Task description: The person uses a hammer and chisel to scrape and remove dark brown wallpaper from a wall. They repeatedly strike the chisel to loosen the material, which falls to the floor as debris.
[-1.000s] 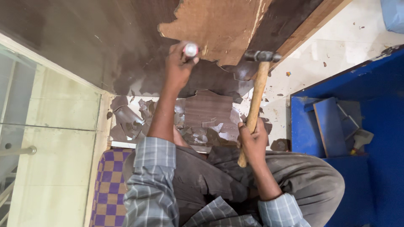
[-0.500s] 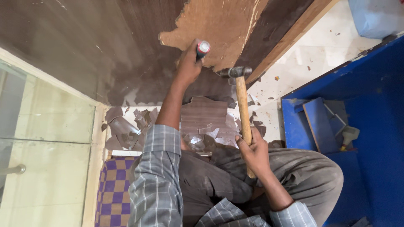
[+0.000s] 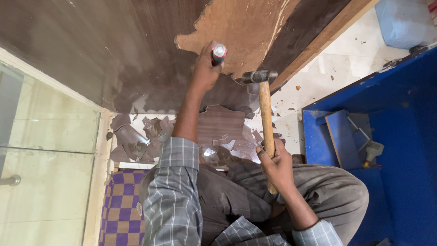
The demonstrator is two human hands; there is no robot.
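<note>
left hand [image 3: 205, 73] grips the chisel [image 3: 218, 53] at the far laminate edge [image 3: 200, 45], right hand [image 3: 275, 165] closed on the hammer [image 3: 264, 109]; best keep the chisel shallow and strike its cap squarely

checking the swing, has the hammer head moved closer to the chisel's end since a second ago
Yes. The hammer head has swung left toward the chisel, judged against the bare wood patch.
</note>
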